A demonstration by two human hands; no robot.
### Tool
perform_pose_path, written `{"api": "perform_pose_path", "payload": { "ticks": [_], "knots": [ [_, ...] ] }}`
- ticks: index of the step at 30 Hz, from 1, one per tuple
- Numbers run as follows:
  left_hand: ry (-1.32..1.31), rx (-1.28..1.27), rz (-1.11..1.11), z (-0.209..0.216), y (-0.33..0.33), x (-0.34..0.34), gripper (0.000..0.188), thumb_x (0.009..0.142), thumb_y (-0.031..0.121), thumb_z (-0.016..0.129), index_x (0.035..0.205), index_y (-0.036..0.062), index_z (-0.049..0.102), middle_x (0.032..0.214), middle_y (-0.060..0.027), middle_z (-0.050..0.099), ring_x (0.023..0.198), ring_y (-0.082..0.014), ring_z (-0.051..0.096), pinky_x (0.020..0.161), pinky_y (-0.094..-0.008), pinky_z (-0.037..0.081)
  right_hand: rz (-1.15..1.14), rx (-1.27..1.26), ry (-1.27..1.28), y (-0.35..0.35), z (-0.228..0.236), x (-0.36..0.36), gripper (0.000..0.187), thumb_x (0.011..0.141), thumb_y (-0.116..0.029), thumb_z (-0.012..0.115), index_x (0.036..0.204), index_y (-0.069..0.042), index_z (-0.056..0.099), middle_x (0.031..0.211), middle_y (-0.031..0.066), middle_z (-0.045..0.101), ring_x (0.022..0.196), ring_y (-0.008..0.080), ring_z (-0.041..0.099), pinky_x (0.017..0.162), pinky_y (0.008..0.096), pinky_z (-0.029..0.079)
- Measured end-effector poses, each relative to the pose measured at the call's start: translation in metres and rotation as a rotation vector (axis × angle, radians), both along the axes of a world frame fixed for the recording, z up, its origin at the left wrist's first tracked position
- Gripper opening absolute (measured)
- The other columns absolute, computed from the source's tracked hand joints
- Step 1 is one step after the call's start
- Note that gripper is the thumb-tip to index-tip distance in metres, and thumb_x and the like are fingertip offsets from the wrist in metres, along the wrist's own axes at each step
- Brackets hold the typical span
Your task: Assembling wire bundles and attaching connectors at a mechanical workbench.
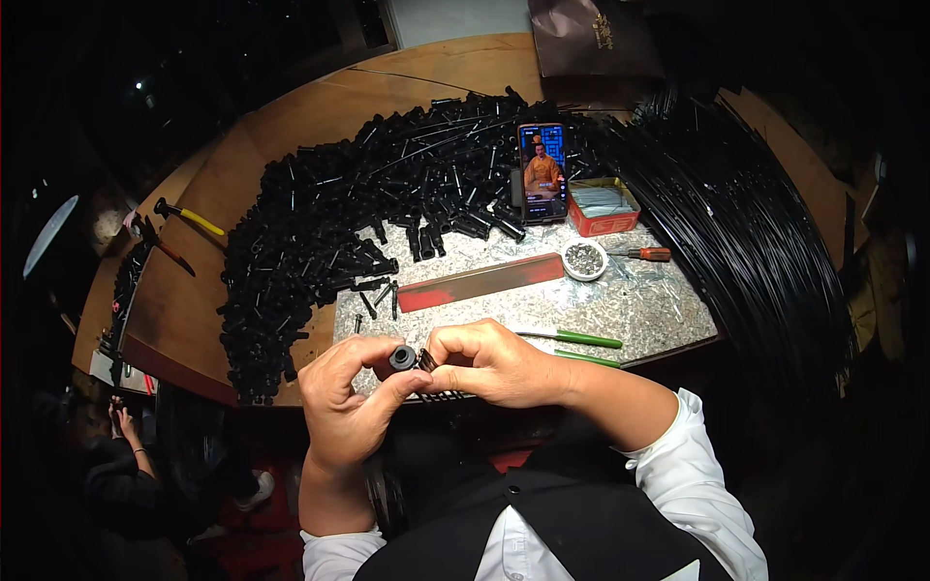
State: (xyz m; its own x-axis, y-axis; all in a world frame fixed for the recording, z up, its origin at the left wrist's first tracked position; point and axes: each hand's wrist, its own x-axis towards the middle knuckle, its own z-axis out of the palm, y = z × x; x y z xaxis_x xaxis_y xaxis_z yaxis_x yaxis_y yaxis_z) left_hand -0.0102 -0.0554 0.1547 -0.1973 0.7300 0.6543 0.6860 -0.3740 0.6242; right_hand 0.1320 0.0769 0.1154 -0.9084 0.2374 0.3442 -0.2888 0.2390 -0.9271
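Note:
My left hand (351,395) pinches a short black plastic tube (402,357) by its end, open bore facing up at me. My right hand (489,360) is closed beside it, its fingertips holding a small dark part (426,360) against the tube. Both hands hover over the near edge of a speckled stone slab (620,305). Behind them a big heap of similar black tubes (320,223) covers the wooden table (194,300).
A phone (542,172) stands propped against the heap. Nearby are a red box (603,208), a small white bowl of screws (584,259), an orange-handled screwdriver (644,254), a red strip (480,282), two green-handled tools (573,339), a yellow-handled hammer (191,216). Bundled black rods (746,223) lie right.

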Motion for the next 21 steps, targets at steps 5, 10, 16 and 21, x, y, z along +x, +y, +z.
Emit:
{"api": "perform_pose_path", "payload": {
  "ticks": [5,10,16,21],
  "knots": [
    [0.104,-0.023,-0.02,0.006,-0.004,0.005,0.021,0.073,0.002,0.074,0.092,-0.0034,0.066,0.076,-0.0122,0.066,0.063,-0.0196,0.061,0.059,-0.0285,0.047,0.025,0.01,-0.022,-0.001,-0.006,-0.003,0.02,0.088,-0.019,0.065,0.085,-0.001,0.059,0.071,0.0043,0.06,0.067,0.0103,0.055,0.061,0.0278,0.044],
    [0.202,-0.089,0.051,0.001,-0.006,0.008,0.022,0.077,0.002,0.07,0.097,-0.0033,0.063,0.076,-0.015,0.063,0.065,-0.026,0.061,0.06,-0.0324,0.047,-0.044,0.039,-0.047,-0.004,-0.007,-0.005,0.021,0.087,-0.018,0.067,0.081,-0.001,0.056,0.071,0.0055,0.06,0.067,0.0123,0.056,0.061,0.0292,0.045],
    [0.215,-0.091,0.269,-0.021,0.004,0.02,0.022,0.074,-0.002,0.072,0.093,-0.0022,0.06,0.079,-0.0131,0.064,0.066,-0.0212,0.064,0.06,-0.0303,0.048,-0.288,0.29,0.113,-0.01,-0.031,-0.016,0.018,0.078,-0.006,0.068,0.081,0.001,0.052,0.08,0.0143,0.059,0.074,0.029,0.06,0.065,0.0357,0.047],
    [0.18,-0.055,0.286,-0.034,0.005,0.019,0.017,0.077,0.0,0.069,0.091,-0.0014,0.06,0.079,-0.0146,0.064,0.067,-0.0247,0.065,0.061,-0.0316,0.048,-0.29,0.293,0.097,-0.014,-0.036,-0.018,0.018,0.078,-0.006,0.067,0.081,0.002,0.052,0.078,0.0149,0.057,0.072,0.0292,0.06,0.064,0.0368,0.047]
  ]
}}
